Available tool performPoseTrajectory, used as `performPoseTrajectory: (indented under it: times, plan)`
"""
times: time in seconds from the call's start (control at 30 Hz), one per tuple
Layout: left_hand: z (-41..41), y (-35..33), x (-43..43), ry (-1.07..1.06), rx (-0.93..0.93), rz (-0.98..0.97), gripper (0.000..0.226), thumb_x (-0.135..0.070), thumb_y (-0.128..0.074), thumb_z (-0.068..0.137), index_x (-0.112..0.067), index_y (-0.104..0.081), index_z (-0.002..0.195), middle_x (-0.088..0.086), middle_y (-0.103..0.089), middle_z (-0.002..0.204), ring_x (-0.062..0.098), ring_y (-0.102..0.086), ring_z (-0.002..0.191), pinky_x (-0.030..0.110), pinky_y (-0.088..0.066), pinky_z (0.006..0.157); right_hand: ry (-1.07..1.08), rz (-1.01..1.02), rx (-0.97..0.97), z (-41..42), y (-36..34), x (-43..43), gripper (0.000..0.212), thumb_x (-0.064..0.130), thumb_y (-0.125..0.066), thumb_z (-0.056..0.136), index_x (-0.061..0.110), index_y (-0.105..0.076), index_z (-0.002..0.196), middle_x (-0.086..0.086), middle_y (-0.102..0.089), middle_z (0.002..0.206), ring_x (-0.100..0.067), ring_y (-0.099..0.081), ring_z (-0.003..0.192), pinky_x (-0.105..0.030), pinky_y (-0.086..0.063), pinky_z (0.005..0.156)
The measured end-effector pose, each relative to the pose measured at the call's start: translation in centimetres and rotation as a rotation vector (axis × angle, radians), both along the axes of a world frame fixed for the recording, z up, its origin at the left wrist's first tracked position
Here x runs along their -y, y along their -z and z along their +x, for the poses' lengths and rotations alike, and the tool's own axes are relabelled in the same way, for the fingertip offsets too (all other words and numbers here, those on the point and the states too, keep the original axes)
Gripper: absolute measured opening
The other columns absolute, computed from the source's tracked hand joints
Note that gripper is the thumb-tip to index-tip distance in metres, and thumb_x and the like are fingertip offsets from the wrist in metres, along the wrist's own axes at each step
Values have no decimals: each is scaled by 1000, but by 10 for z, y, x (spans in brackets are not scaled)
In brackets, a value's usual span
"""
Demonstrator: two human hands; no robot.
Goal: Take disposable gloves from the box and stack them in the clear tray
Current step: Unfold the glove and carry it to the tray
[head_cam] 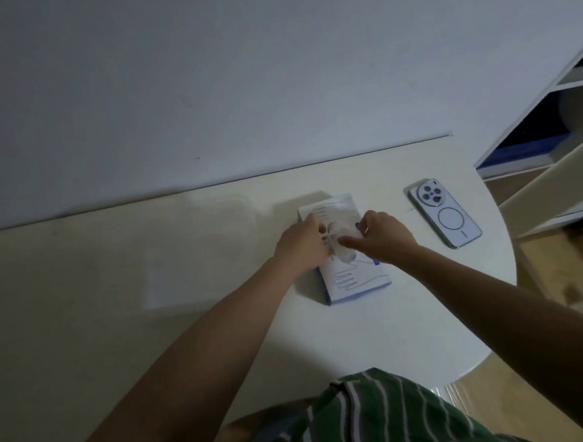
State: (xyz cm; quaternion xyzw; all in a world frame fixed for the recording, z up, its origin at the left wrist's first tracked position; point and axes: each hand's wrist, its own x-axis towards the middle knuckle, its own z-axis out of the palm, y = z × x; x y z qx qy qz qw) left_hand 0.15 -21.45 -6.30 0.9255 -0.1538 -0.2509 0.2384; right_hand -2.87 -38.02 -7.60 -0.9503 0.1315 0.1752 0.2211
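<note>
A flat white and blue glove box [351,281] lies on the white table [383,336], with a hand drawing printed on its top. Both hands are over its middle opening. My left hand [301,243] and my right hand [382,235] each pinch a thin clear glove [338,243] that sticks up from the opening between them. The clear tray [197,251] sits to the left of the box; it is faint and hard to make out, and nothing shows inside it.
A phone [444,218] in a pale case lies face down to the right of the box, near the table's rounded right edge. A white shelf unit [558,123] stands at the far right. The wall rises just behind the table.
</note>
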Motion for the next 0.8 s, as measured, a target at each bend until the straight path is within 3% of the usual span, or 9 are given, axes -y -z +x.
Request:
performPoseTrajectory:
  times: [0.1,0.2,0.27,0.33,0.43,0.53,0.63,0.7,0.8]
  plan:
    - [-8,17,9,8,-85,33,59,-41,-70,83,-11,-39,124,7,-61,109,28,-61,95,37,-49,80,-6,214,60,-7,3,5,25,32,-65,89,19,-56,71,5,-56,64,-11,-53,56,-17,-37,51]
    - [-11,27,13,-32,-86,51,71,-39,-79,74,-12,-33,121,4,-58,106,27,-60,93,37,-47,76,28,374,184,-10,0,13,15,25,-68,87,13,-62,81,-1,-64,75,-14,-60,69,-25,-47,62]
    - [-11,30,15,-56,-98,78,75,-39,-83,70,-14,-32,119,3,-58,107,27,-61,94,37,-48,77,116,612,235,-11,-3,19,15,18,-68,87,11,-59,78,-7,-66,77,-17,-62,71,-31,-50,67]
    - [-11,32,20,-64,-105,89,76,-37,-84,69,-14,-33,120,4,-58,112,27,-61,99,38,-49,81,182,805,220,-11,-6,24,13,15,-66,88,12,-58,79,-4,-66,76,-14,-63,68,-27,-51,65]
    - [-10,33,26,-51,-82,108,77,-34,-83,69,-12,-33,124,5,-56,121,28,-60,106,37,-49,82,128,796,106,-7,-5,28,14,22,-68,88,11,-63,94,2,-70,80,-5,-66,67,-20,-50,64]
    - [-8,34,28,-48,-93,123,80,-33,-83,70,-12,-32,128,5,-54,126,28,-59,109,36,-49,85,105,806,158,-1,-11,29,14,21,-66,90,11,-65,80,6,-67,62,-5,-61,58,-19,-47,60]
    - [-6,34,28,-35,-92,146,81,-34,-80,73,-8,-30,131,8,-53,127,30,-58,111,36,-47,86,240,1004,258,8,-24,28,20,19,-66,90,16,-60,72,8,-57,56,-11,-54,54,-19,-45,53]
    - [-3,30,27,-43,-113,119,73,-35,-76,79,-4,-33,130,8,-57,117,29,-60,102,35,-50,80,254,1084,263,14,-30,27,19,21,-68,90,15,-61,74,1,-59,61,-15,-59,56,-24,-49,54]
    - [5,17,20,-281,-297,-280,32,-16,-58,92,-3,-51,120,5,-60,85,17,-59,65,25,-49,52,214,1143,200,17,-34,20,12,17,-60,95,9,-61,87,-9,-68,76,-18,-65,66,-28,-53,62]
